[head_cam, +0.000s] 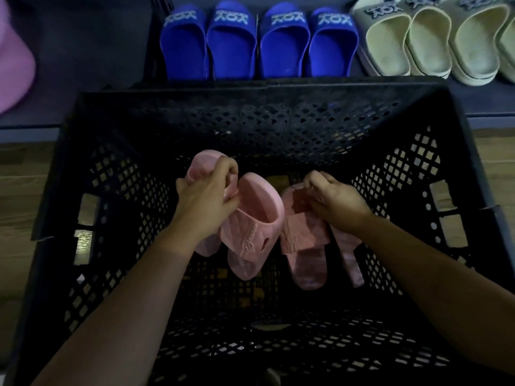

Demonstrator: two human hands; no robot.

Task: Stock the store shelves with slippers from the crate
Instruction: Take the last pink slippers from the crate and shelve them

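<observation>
— How do the person's hands stand?
— The left hand (207, 196) has its fingers curled tight round two pink slippers (250, 224), pinched together near their upper ends. The toes hang below the grip.
— And the other?
— The right hand (334, 201) holds a second pink pair (302, 246) the same way, hanging below its fingers. Both grips are inside the black crate (111, 190), just beside each other, with the two pairs nearly touching.
— What lies beyond the grips?
— Past the crate's far rim, the shelf (490, 104) carries blue slippers (256, 45) ahead of the hands, and beige slippers (418, 43) beyond the right hand.
</observation>
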